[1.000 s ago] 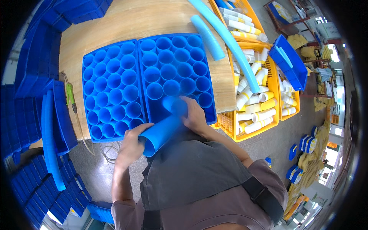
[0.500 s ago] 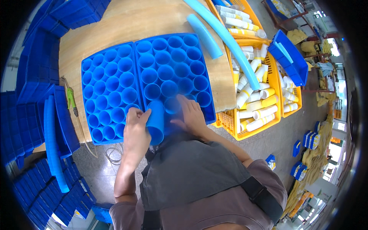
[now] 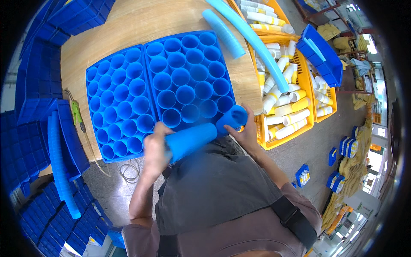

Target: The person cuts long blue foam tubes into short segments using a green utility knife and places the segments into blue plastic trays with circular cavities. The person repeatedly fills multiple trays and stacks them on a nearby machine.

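Note:
I hold a blue plastic tube (image 3: 191, 138) crosswise just in front of my chest, at the near edge of the table. My left hand (image 3: 155, 147) grips its left end. My right hand (image 3: 248, 133) holds a shorter blue tube piece (image 3: 233, 117) at the right end; whether the two pieces are joined I cannot tell. Just beyond them lie two blue trays with round cells, the right tray (image 3: 150, 81) and the left tray (image 3: 92, 128), side by side on the wooden table (image 3: 128, 25).
Two long light-blue hoses (image 3: 252, 38) lie across the table's right corner. Orange crates (image 3: 274, 143) of white and yellow bobbins stand to my right. Stacked blue trays (image 3: 34, 85) and a ribbed blue hose (image 3: 60, 171) are on my left. A green-handled tool (image 3: 77, 112) lies at the table's left edge.
The tube stood near upright over the tray's near edge half a second ago; now it lies crosswise, and my right hand has moved out to the right.

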Demonstrator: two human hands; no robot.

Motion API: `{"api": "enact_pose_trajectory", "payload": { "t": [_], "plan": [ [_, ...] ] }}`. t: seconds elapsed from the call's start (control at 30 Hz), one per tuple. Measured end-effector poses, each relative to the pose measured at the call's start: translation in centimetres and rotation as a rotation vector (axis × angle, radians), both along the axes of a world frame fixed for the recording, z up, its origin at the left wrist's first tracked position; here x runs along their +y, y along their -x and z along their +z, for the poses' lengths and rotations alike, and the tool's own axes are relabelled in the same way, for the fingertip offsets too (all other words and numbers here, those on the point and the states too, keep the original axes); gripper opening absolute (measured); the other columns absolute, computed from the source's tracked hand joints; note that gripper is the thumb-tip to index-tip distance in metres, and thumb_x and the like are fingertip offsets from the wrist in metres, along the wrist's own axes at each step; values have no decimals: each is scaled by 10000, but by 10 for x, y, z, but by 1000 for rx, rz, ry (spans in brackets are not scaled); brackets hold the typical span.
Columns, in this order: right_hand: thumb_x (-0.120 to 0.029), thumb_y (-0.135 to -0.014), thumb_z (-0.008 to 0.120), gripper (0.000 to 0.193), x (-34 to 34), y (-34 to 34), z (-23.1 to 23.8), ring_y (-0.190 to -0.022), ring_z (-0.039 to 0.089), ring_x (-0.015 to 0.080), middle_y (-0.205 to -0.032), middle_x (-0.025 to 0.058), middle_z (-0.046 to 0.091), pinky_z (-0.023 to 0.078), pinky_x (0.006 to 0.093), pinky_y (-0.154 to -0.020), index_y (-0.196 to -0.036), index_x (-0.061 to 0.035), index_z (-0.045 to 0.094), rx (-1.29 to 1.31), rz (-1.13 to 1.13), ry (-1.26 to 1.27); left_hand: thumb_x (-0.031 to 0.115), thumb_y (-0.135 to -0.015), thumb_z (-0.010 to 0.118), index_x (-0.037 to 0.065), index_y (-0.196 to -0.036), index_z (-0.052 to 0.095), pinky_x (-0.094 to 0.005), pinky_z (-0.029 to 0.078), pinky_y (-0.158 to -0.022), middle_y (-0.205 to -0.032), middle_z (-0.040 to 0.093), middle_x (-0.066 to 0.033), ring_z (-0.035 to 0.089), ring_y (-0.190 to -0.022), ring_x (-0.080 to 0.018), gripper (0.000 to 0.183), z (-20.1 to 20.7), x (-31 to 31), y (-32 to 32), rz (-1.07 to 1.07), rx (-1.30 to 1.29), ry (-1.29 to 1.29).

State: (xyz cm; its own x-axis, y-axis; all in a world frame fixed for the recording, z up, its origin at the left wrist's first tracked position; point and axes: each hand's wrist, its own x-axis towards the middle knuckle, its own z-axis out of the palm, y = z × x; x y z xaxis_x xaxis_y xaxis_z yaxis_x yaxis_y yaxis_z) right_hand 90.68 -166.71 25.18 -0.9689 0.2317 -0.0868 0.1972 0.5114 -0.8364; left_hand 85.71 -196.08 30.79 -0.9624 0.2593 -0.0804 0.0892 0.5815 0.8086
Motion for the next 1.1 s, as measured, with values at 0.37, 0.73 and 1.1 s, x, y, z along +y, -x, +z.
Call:
{"api": "enact_pose_trajectory", "payload": {
  "t": [0.37,0.73,1.1],
  "plan": [
    [-231,-727,790,838,-42,9,40,-1292,502,312,-1364,174,551,360,472,-1050,-1451,-54,407,233,617,-508,-228,-660,525,17,-967,737,-316,539,-730,-880,703,-162,703,-813,-289,446,9,24,-3,7,200,-167],
    [-160,-745,860,881,-70,20,-21,-1295,495,294,-1393,196,485,449,407,-1045,-1466,-63,363,-220,251,399,-1,-739,715,73,-1071,715,-402,555,-747,-1049,621,-100,616,-997,-290,340,-81,10,-4,-29,155,426],
    [-407,-760,792,853,-107,24,-17,-1480,295,267,-1579,74,349,227,564,-1183,-1478,-134,420,353,1022,-425,208,-844,754,-18,-1255,605,-452,483,-934,-1190,636,-245,625,-1054,-371,492,-123,-244,66,699,309,594]
  ]
}}
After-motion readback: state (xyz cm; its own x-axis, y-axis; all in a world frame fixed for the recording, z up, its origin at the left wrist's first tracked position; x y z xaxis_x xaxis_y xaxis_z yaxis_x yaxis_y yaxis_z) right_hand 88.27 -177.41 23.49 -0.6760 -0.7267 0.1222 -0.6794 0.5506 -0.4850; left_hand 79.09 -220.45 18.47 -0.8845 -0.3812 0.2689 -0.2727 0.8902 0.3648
